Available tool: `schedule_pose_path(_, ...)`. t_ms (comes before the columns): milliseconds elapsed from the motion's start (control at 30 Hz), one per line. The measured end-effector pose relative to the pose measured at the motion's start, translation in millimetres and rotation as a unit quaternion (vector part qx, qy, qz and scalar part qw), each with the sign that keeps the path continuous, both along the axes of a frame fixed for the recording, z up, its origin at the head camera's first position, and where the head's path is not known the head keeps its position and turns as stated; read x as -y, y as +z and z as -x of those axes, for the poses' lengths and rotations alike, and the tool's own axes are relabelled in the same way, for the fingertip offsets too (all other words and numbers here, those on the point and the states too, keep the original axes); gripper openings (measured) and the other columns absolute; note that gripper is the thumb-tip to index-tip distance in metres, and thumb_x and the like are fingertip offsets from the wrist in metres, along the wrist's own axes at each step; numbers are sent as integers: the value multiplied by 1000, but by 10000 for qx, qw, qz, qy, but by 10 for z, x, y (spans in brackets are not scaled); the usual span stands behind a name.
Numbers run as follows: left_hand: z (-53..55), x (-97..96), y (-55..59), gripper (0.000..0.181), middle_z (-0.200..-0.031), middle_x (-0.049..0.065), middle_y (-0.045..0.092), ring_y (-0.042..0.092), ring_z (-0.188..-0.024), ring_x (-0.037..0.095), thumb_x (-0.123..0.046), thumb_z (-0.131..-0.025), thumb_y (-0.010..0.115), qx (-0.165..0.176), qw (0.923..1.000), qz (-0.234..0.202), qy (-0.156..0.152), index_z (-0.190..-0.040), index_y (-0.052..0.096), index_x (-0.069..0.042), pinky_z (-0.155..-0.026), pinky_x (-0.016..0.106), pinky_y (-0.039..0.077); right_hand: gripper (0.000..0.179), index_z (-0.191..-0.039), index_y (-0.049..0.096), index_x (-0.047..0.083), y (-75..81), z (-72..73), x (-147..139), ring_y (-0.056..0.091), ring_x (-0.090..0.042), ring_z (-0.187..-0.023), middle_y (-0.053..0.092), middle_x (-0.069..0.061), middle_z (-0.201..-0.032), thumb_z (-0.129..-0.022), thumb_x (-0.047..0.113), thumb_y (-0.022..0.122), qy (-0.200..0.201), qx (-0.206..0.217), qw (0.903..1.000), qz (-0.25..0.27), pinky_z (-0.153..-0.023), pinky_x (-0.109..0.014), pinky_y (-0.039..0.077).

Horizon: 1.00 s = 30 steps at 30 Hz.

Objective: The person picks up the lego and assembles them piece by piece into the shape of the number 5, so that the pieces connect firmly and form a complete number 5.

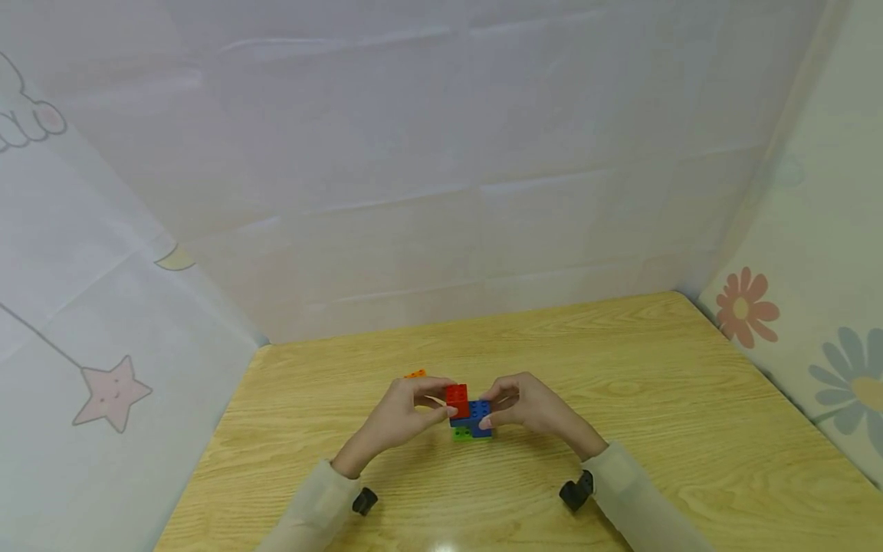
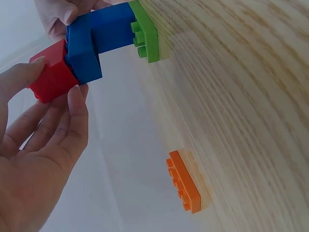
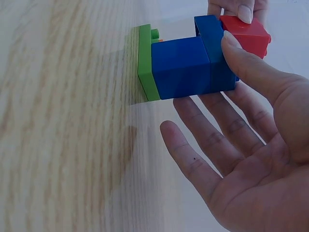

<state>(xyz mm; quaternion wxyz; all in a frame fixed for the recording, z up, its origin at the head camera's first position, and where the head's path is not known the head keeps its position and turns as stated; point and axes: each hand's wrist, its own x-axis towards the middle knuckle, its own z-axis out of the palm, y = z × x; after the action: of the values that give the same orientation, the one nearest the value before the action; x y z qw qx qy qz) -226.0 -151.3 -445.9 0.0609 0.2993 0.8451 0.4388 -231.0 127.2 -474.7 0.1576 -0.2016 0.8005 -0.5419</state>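
A stack of toy building bricks stands on the wooden table between both hands. At its foot is a flat green brick (image 2: pixel 150 38), and a blue brick (image 3: pixel 181 67) rises from one end of it. A thinner dark blue brick (image 2: pixel 84 50) lies across the top and juts out toward the left. On that overhang sits a red brick (image 1: pixel 457 399). My left hand (image 1: pixel 407 412) pinches the red brick between thumb and fingers. With thumb and fingertips on opposite sides, my right hand (image 1: pixel 527 402) grips the blue part of the stack around the thinner brick.
A flat orange brick (image 2: pixel 183 183) lies on the table (image 1: pixel 621 368), behind the left hand in the head view. Pale cloth walls (image 1: pixel 441 192) with printed flowers and a star enclose the table's back and sides.
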Motion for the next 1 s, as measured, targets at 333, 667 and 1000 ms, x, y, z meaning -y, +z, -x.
schedule_pose_path(333,-10,-2,-20,40,-127,9,76,77,-106,24,-24,-100,75,-282,9994,187,-48,-137,70,-10,-91,36,64,30,-110,77,11,-6,8,-3,76,-24,-106,79,-7,-114,-87,27,88,8,-7,10000,-9,-94,-45,63)
schedule_pose_path(667,-15,-1,-26,42,-128,10,75,76,-109,25,-27,-101,73,-454,9987,171,-129,-138,68,-8,-90,34,64,30,-111,78,13,19,-4,-6,76,-25,-107,79,-6,-113,-87,29,88,-17,-50,10000,-74,-93,-45,63)
schedule_pose_path(1000,-41,-11,6,41,-127,10,75,75,-109,26,-25,-103,70,-651,9971,301,-243,-139,67,-6,-88,32,64,31,-111,78,12,8,7,-8,76,-26,-107,79,-7,-114,-87,28,88,-10,-63,10000,-53,-93,-45,63)
